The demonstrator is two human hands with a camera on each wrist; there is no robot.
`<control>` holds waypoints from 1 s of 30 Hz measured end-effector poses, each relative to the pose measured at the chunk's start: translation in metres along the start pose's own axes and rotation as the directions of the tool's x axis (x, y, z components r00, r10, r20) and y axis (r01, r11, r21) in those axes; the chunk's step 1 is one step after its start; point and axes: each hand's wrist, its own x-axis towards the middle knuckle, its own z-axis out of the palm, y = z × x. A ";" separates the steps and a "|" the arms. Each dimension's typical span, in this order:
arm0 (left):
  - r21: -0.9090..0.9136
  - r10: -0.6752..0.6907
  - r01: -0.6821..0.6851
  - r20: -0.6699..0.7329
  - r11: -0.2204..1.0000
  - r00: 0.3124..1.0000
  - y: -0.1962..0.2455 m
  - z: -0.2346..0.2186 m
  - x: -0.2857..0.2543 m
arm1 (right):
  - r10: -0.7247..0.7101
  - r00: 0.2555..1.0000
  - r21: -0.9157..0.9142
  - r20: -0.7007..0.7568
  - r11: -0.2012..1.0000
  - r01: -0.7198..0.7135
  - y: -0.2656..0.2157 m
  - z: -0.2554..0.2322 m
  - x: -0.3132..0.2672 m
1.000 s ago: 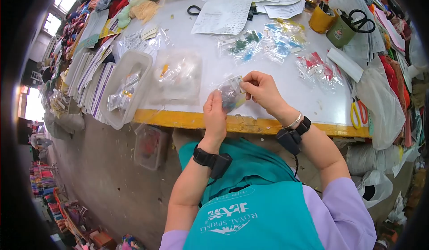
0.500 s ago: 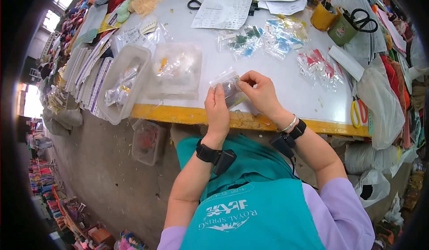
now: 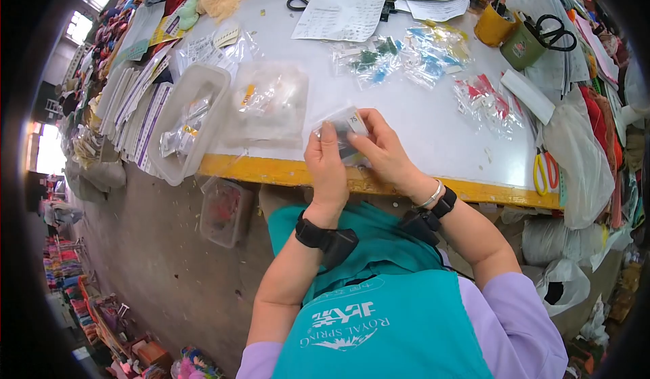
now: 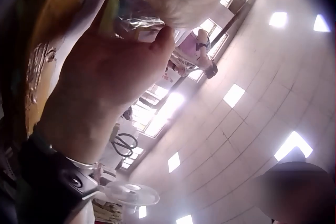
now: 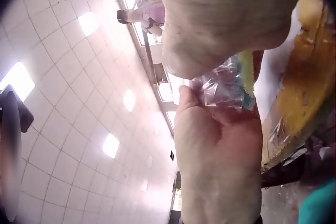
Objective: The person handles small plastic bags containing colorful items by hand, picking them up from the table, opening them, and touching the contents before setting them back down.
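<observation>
Over the table's front edge, both hands hold a small clear plastic bag [image 3: 346, 123] with dark contents and a white label reading 75. My left hand [image 3: 328, 169] grips its left side, thumb on the front. The right hand [image 3: 384, 150] pinches the right side near the label, its thumb lying across the bag. In the left wrist view, the right hand [image 4: 110, 71] shows beyond the shiny bag [image 4: 137, 18]. Crinkled plastic [image 5: 221, 88] appears between the hands in the right wrist view, with the left hand [image 5: 218, 145] below it.
A clear bin [image 3: 179, 165] of packets and a flat translucent container [image 3: 267, 132] stand left. Small bags with green and blue contents [image 3: 369, 60] and red contents [image 3: 484, 98] lie beyond. Scissors [image 3: 539, 176] hang at the right edge, near a green can [image 3: 521, 50].
The right hand has shifted from the bag's upper corner to lower on its right side, its thumb now over the front. The bag has tilted, and its 75 label shows again.
</observation>
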 end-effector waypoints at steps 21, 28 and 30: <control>0.254 -0.702 0.655 0.226 0.712 0.675 0.042 -0.036 0.006 | -0.137 0.971 -0.038 0.195 0.988 0.147 -0.028 -0.030 0.001; 0.373 -0.029 -0.049 0.202 0.927 0.979 0.052 -0.027 -0.001 | 0.105 0.994 0.124 0.042 0.986 -0.109 -0.031 -0.021 -0.006; 0.341 -0.023 -0.096 0.327 0.935 0.945 0.053 -0.018 -0.011 | 0.116 0.993 0.135 0.032 0.984 -0.119 -0.030 -0.019 -0.005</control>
